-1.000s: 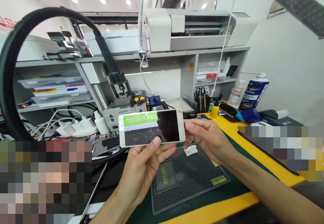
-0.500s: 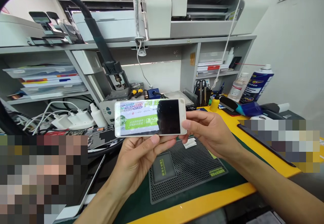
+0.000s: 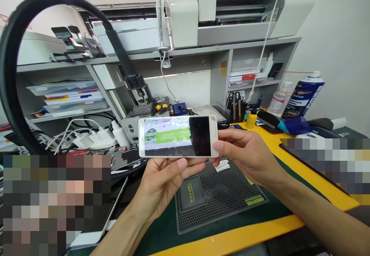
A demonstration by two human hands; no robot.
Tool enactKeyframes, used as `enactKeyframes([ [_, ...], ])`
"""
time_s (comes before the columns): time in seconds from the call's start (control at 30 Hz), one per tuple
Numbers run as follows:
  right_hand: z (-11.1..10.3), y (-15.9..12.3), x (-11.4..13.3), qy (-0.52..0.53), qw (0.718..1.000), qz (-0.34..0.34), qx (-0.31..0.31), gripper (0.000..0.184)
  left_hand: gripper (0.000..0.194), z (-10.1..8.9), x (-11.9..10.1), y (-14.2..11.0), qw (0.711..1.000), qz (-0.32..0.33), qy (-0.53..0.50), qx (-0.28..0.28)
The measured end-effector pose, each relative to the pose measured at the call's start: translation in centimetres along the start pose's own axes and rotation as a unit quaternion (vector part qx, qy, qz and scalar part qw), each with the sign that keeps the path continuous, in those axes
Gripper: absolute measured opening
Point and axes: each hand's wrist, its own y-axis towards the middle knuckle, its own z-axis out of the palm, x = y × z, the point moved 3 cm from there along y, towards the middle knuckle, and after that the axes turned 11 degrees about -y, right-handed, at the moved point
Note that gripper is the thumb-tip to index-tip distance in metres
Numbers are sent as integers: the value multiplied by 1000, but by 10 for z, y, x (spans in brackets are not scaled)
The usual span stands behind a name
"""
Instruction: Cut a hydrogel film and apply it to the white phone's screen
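A white-framed smartphone (image 3: 177,136) is held sideways above the bench, its glossy front facing me and mirroring a green and white sign. My left hand (image 3: 166,181) supports it from below, thumb near the lower edge and fingers partly hidden behind. At its right end, my right hand (image 3: 243,152) pinches the phone between thumb and fingers. Beneath them lies a dark honeycomb work mat (image 3: 222,198), with a small white scrap (image 3: 222,166) near its far edge.
Behind the phone stand a hot-air tool in its holder (image 3: 140,92) and yellow-handled pliers (image 3: 159,108). White plugs on a power strip (image 3: 95,138) sit to the left. A spray can (image 3: 303,96), a clear bottle (image 3: 279,100) and a small yellow bottle (image 3: 251,119) stand at right.
The whole view has shifted, so the scene sits further right. The reflection on the phone's screen has moved, while both hands keep the same hold.
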Motion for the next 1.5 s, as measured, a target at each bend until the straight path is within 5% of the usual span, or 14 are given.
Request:
enactKeyframes([
  [0.1, 2, 0, -2, -9, 1000, 5, 7, 18, 23, 1, -1, 2, 1000, 17, 2, -18],
  [0.23, 5, 0, -5, -57, 998, 32, 22, 21, 31, -2, -6, 5, 996, 51, -11, -66],
  [0.37, 5, 2, -8, -140, 989, 13, -39, 31, 36, -9, -8, 7, 995, 47, 19, -85],
  [0.8, 6, 5, -12, -399, 912, -63, -78, 27, 32, -34, -5, 10, 970, 38, 220, -95],
  [1.03, 8, 4, -15, -416, 900, -101, -83, 29, 40, -45, -5, 10, 948, 72, 280, -131],
  [1.5, 10, 2, -11, -401, 906, -100, -87, 19, 44, -36, -4, 12, 968, 63, 231, -78],
])
